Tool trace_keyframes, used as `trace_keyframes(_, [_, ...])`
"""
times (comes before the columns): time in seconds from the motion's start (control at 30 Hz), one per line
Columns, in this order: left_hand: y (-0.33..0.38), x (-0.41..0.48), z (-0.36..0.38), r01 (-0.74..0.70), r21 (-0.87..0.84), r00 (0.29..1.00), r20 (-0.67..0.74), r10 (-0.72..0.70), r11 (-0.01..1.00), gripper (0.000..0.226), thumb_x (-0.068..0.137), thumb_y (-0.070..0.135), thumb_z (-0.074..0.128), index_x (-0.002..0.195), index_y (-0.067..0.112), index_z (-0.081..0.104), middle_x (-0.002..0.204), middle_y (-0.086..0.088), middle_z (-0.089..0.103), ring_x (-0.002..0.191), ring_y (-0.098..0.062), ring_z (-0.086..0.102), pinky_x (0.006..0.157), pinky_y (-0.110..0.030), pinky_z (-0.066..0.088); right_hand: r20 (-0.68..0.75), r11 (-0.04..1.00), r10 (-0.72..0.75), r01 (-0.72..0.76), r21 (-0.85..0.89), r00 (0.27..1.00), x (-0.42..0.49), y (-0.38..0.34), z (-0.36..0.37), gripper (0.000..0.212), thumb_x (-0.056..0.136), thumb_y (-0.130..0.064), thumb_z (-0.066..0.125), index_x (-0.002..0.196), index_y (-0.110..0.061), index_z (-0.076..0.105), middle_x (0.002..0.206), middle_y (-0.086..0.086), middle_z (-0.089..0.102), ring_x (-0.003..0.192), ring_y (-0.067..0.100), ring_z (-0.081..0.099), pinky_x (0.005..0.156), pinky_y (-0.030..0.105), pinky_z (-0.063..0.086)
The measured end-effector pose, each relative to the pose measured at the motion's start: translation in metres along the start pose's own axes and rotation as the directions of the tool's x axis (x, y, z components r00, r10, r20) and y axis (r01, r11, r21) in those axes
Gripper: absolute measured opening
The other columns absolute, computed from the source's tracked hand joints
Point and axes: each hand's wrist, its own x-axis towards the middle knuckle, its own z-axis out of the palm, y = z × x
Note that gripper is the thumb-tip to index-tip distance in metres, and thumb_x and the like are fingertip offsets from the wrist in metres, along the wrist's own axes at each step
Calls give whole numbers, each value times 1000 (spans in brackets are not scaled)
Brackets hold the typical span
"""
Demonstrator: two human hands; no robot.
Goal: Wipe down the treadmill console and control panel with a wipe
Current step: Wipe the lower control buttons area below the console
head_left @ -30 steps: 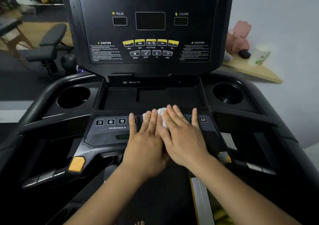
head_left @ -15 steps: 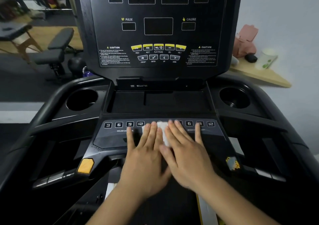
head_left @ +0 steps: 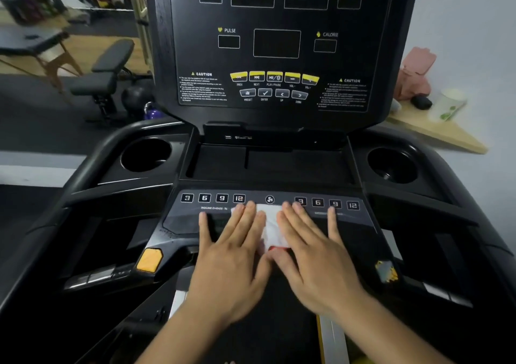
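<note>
Pressing flat with fingers spread, the left hand (head_left: 233, 254) and right hand (head_left: 315, 254) pin a crumpled white wipe (head_left: 270, 228) lying between them on the black button-lined control panel (head_left: 363, 218), lower centre frame.

The control panel (head_left: 268, 212) is largely covered at its centre by the left hand (head_left: 231, 254) and right hand (head_left: 315, 254), both flat on the white wipe (head_left: 269, 228) between them. The numbered keys at the panel's left end (head_left: 213, 198) and right end (head_left: 335, 204) lie uncovered. Behind the panel, the recessed tray (head_left: 268, 162) is open from above. The upright console (head_left: 279, 42) closes off the rear. A cup holder (head_left: 145, 155) sits open at far left, another (head_left: 392, 165) at far right.
</note>
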Motion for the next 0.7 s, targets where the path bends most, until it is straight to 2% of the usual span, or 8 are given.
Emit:
trace_keyframes(0.17, [-5, 40, -10, 49, 80, 998, 25, -51, 996, 70, 94, 50, 0, 156, 20, 12, 164, -2, 5, 151, -14, -1, 116, -63, -11, 18, 997, 15, -14, -77, 1000, 42, 1, -24, 78, 90, -62, -11, 154, -23, 9, 163, -7, -1, 147, 5, -12, 116, 54, -15])
trace_keyframes(0.23, [-8, 37, -8, 28, 91, 999, 25, -30, 995, 67, 97, 47, 5, 155, 16, 20, 164, -6, 14, 151, -19, 8, 116, -67, -1, 16, 998, 12, -11, -64, 1000, 38, -8, -27, 79, 91, -61, -10, 154, -22, 13, 163, -6, 1, 148, 7, -9, 116, 52, -14])
trace_keyframes(0.33, [-10, 15, 2, -15, 94, 1000, -9, 16, 995, 60, 102, 43, 20, 151, 11, 34, 158, -12, 29, 147, -26, 25, 112, -70, 20, -10, 1000, -14, 14, -19, 1000, 10, -19, -13, 71, 98, -61, 3, 152, -21, 25, 161, -4, 15, 148, 7, -1, 116, 52, -9])
trace_keyframes(0.47, [-14, 11, 5, -13, 102, 1000, -10, 14, 995, 58, 102, 41, 18, 151, 13, 35, 158, -11, 30, 147, -25, 26, 111, -71, 18, 73, 1000, 7, -5, -22, 997, 10, -15, -10, 67, 98, -63, 3, 154, -28, 14, 161, -10, 2, 146, 4, -14, 115, 56, -14])
trace_keyframes(0.6, [-20, 34, -2, 18, 159, 1000, -4, -18, 987, 61, 101, 43, 17, 153, 15, 31, 159, -14, 28, 147, -28, 26, 111, -73, 12, 57, 999, 8, -5, -47, 998, 34, -17, -20, 70, 94, -62, -4, 154, -28, 10, 162, -10, 0, 147, 6, -13, 113, 60, -15])
trace_keyframes(0.7, [-17, 17, 0, -29, 152, 999, -20, 32, 988, 57, 102, 42, 17, 154, 20, 29, 157, -19, 32, 145, -33, 31, 111, -72, 12, 108, 999, -4, 10, -50, 994, 20, -23, -19, 73, 93, -63, -7, 154, -27, 8, 161, -11, -4, 146, 6, -15, 113, 58, -17])
